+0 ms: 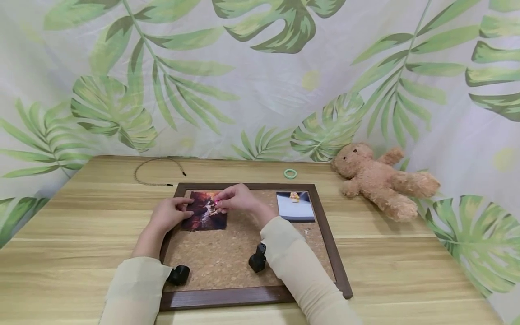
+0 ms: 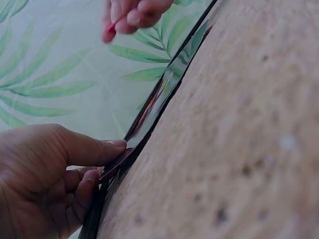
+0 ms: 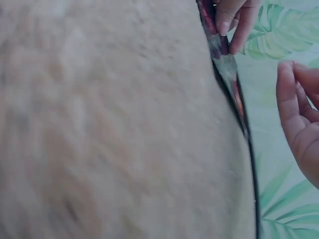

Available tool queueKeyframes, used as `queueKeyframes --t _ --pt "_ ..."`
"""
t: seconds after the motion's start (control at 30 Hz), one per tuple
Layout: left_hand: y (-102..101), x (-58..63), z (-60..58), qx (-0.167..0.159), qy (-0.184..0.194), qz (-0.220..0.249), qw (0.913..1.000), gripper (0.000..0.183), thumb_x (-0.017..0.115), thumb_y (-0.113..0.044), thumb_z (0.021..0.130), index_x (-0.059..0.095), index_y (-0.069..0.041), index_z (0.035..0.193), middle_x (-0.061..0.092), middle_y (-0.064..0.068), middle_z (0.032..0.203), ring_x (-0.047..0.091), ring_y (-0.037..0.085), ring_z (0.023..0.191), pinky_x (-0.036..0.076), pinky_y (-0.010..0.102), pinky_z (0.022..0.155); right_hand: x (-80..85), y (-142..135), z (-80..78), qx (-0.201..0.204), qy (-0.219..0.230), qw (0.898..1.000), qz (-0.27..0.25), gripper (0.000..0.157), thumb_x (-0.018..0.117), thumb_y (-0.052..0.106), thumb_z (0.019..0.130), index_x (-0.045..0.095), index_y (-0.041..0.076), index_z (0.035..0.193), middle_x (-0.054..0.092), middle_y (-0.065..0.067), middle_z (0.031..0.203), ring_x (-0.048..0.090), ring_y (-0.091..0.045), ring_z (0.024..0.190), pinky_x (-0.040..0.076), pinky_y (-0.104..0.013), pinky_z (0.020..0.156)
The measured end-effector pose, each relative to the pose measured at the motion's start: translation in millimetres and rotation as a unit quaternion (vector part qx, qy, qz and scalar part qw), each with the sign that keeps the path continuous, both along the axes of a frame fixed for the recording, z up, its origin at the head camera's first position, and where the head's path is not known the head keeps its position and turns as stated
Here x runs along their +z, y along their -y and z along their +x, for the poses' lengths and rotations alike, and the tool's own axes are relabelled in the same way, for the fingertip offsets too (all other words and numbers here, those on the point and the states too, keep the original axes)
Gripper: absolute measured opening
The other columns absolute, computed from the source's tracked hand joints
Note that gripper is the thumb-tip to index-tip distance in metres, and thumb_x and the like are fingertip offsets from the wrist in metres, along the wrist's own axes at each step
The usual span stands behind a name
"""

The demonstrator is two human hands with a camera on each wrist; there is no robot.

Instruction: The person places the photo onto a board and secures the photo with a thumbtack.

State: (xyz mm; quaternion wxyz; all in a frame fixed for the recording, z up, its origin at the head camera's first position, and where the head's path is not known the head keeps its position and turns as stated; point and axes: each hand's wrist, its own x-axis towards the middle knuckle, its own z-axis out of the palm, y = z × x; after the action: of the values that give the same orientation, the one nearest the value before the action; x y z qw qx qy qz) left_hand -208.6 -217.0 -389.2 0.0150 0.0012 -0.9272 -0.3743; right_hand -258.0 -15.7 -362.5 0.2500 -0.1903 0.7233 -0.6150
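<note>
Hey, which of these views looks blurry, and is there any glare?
Right wrist view: the cork board is heavily blurred up close; left wrist view: the cork board is soft too, and the dark photo, seen nearly edge-on, catches a pale reflection; head view: soft, even lighting, with the teddy bear fairly clear.

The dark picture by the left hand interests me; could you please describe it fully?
The dark picture looks like a thin, glossy, squarish sheet, blackish with orange along its far edge and pale patches centrally. It lies face up near the far-left corner of the cork board, touched by the left hand. Its subject is unclear.
</note>
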Motion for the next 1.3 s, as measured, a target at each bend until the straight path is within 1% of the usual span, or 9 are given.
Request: queueKeyframes --t 0.13,0.3,0.4,0.5,0.7,0.97,1.07,1.2,1.3 --pt "-1 -1.2 -2.0 -0.002 -0.001 -0.007 1.0 0.036 0.062 -0.012 0.078 0.056 0.002 0.111 0.052 0.006 0.075 0.043 0.019 0.063 0.033 0.03 0.056 1.3 2 4.8 -0.018 0.006 0.999 -0.031 0.022 0.051 -0.013 0.08 0.052 -0.021 0.1 0.057 -0.032 0.086 0.054 -0.011 0.056 0.049 -0.03 0.063" --pt "-2 0.2 -3.1 -0.004 0.004 -0.013 0.9999 0.037 0.062 -0.013 0.078 0.056 0.002 0.111 0.051 0.006 0.075 0.043 0.02 0.063 0.032 0.031 0.056 8.2 2 13.4 -0.047 -0.035 0.998 0.004 0.019 0.051 -0.009 0.082 0.054 -0.02 0.097 0.055 -0.035 0.088 0.05 -0.013 0.054 0.048 -0.029 0.057" --pt "-2 0.8 -3.4 -0.004 0.007 -0.017 0.9998 0.037 0.062 -0.013 0.078 0.056 0.002 0.112 0.051 0.006 0.075 0.042 0.02 0.063 0.031 0.031 0.056 0.0 2 11.1 -0.056 -0.053 0.997 0.027 0.018 0.053 -0.005 0.082 0.057 -0.017 0.095 0.057 -0.031 0.084 0.053 -0.019 0.058 0.045 -0.028 0.052" --pt "-2 1.2 -3.7 -0.006 0.008 -0.02 0.9998 0.038 0.062 -0.014 0.078 0.056 0.001 0.112 0.051 0.006 0.075 0.042 0.019 0.063 0.031 0.031 0.056 -15.2 2 5.4 -0.064 -0.046 0.997 0.017 0.017 0.056 -0.004 0.08 0.059 -0.014 0.093 0.06 -0.024 0.08 0.057 -0.022 0.066 0.045 -0.026 0.054" --pt "-2 1.4 -3.1 -0.008 0.002 -0.049 0.9988 0.039 0.062 -0.017 0.079 0.056 0.0 0.113 0.051 0.003 0.069 0.042 0.018 0.057 0.03 0.03 0.053 -40.4 6 -3.6 -0.083 -0.087 0.993 0.008 0.012 0.062 -0.001 0.077 0.063 -0.008 0.087 0.061 -0.009 0.07 0.056 -0.011 0.061 0.047 -0.023 0.056" --pt "-4 2.2 -0.2 -0.018 -0.005 -0.111 0.9937 0.043 0.062 -0.026 0.077 0.056 0.0 0.111 0.048 0.001 0.062 0.04 0.016 0.053 0.03 0.029 0.049 -43.8 8 0.2 -0.1 -0.112 0.989 0.019 0.011 0.062 0.001 0.077 0.065 -0.005 0.086 0.061 -0.008 0.07 0.055 -0.01 0.06 0.046 -0.023 0.055" --pt "-6 2.1 -1.1 -0.016 -0.024 -0.14 0.9898 0.047 0.064 -0.032 0.075 0.058 -0.001 0.109 0.049 0.003 0.063 0.043 0.019 0.056 0.033 0.032 0.05 -44.0 8 0.0 -0.105 -0.118 0.987 0.021 0.011 0.062 0.0 0.077 0.065 -0.005 0.086 0.061 -0.007 0.07 0.055 -0.008 0.059 0.046 -0.022 0.054" --pt "-11 -3.1 -3.5 -0.017 -0.085 -0.185 0.979 0.048 0.066 -0.041 0.07 0.061 -0.002 0.099 0.052 0.016 0.088 0.046 0.035 0.082 0.035 0.046 0.066 -44.1 8 -0.6 -0.11 -0.121 0.986 0.032 0.011 0.062 0.001 0.077 0.065 -0.004 0.086 0.061 -0.004 0.069 0.054 -0.007 0.058 0.046 -0.021 0.054" --pt "-14 -9.6 -6.5 -0.041 -0.097 -0.204 0.9734 0.056 0.063 -0.046 0.072 0.057 -0.003 0.108 0.041 0.024 0.118 0.03 0.043 0.11 0.024 0.057 0.082 -43.2 9 -0.8 -0.111 -0.117 0.986 0.041 0.01 0.063 0.002 0.076 0.066 -0.003 0.085 0.06 -0.003 0.068 0.053 -0.007 0.057 0.046 -0.02 0.053"
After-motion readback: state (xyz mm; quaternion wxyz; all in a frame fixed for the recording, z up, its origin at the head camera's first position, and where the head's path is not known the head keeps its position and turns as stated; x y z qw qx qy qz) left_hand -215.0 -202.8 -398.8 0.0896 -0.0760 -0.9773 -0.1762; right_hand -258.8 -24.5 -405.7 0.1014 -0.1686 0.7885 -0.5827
